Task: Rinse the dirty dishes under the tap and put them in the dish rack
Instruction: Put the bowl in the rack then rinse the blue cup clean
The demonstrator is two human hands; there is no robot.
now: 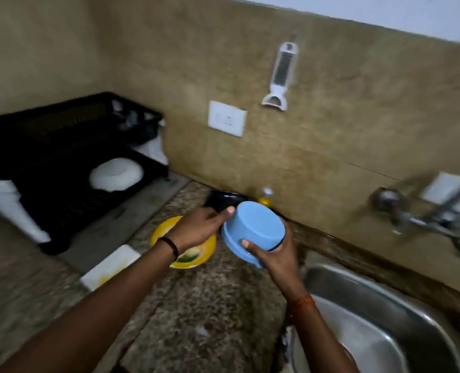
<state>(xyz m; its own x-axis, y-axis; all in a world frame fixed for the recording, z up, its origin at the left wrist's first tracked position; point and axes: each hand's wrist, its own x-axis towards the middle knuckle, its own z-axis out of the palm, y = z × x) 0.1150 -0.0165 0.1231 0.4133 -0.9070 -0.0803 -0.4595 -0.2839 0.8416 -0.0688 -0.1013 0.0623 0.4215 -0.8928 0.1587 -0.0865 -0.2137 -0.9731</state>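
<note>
A person holds a blue bowl (253, 232) upside down in both hands at the centre of the frame, above a speckled stone counter (196, 300). The right hand (274, 257) grasps the bowl from below, thumb pressed to its side wall and fingers wrapped round the far side; the left hand (199, 228) grips the bowl's left edge, its thumb tip lying on the rim of the base. Beneath the left wrist a soiled yellow plate (181, 258) sits on the counter, with a white rectangular dish (110, 267) smeared with yellow just beside it at lower left. A black dish rack (62, 146) fills the left of the frame, a white bowl (116, 173) lying inverted on its lower tier. A steel sink (379, 310) occupies the lower right, the blurred tap (422, 219) on the wall above it. A dark dish (223, 201) and a small yellow bottle (266, 197) stand against the wall behind the hands. A white peeler (278, 76) and a switch plate (226, 118) hang on the tan wall.
</note>
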